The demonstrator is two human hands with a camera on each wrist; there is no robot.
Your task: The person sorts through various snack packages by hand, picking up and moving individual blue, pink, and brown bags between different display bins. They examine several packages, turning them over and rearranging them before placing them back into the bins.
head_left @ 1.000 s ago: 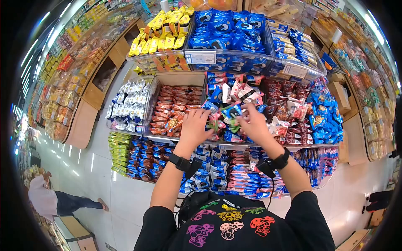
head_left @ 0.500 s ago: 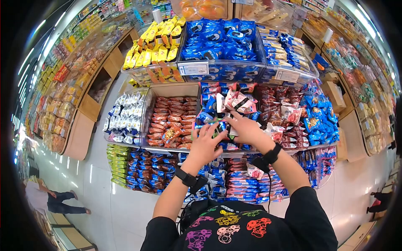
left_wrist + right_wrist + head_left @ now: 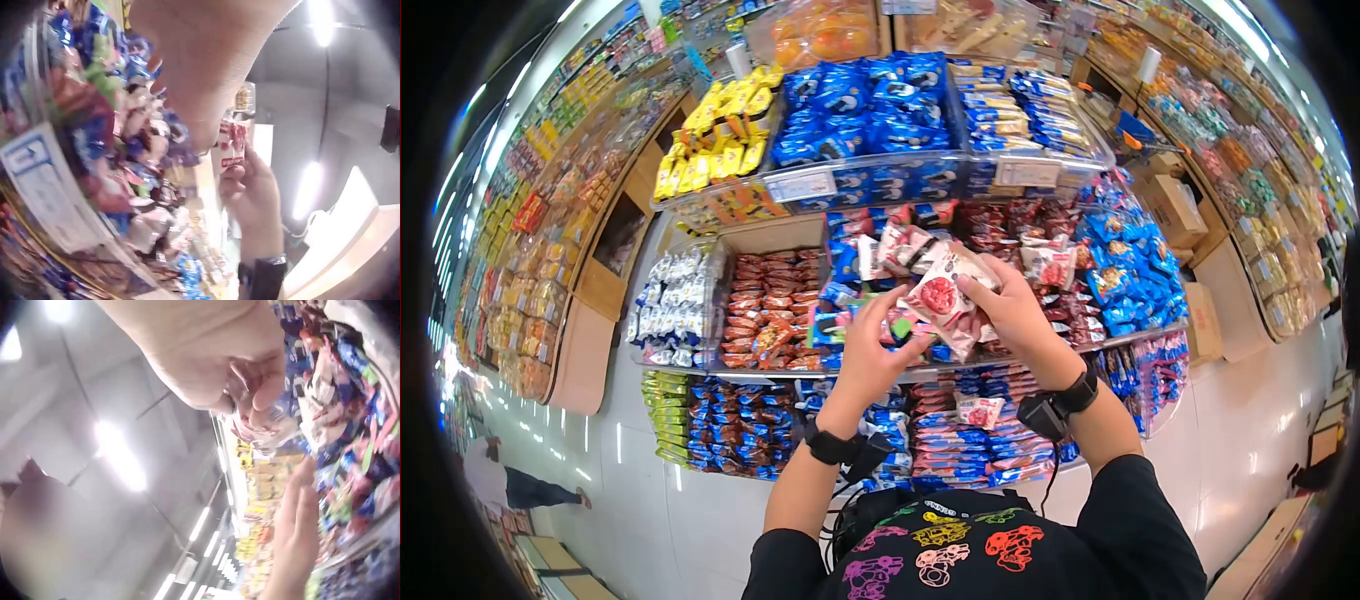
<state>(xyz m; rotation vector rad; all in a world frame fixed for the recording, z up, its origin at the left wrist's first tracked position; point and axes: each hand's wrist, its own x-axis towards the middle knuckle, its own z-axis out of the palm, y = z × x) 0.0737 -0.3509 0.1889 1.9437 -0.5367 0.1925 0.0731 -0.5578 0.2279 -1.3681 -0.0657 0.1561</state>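
My right hand (image 3: 978,300) grips a white packet with a red print (image 3: 938,296), held up over the middle bin of mixed snack packets (image 3: 870,262). In the left wrist view the same packet (image 3: 231,147) sits pinched in the right hand (image 3: 249,187). From the right wrist, the right hand (image 3: 250,394) is curled round crinkled pink-and-white wrappers (image 3: 270,428). My left hand (image 3: 878,325) has its fingers stretched out, tips at the packet's left edge, holding nothing; its straight fingers (image 3: 300,512) show below.
Clear shelf bins hold blue packets (image 3: 870,110), yellow packets (image 3: 710,140), red-brown packs (image 3: 770,300) and white packs (image 3: 672,290). A price label (image 3: 800,185) hangs on the upper bin. Cardboard boxes (image 3: 1175,205) stand at right. A person (image 3: 510,487) walks on the tiled floor at lower left.
Both hands have come up out of the mixed bin. The right hand now holds a white-and-red packet raised, and the left hand has moved in beside it.
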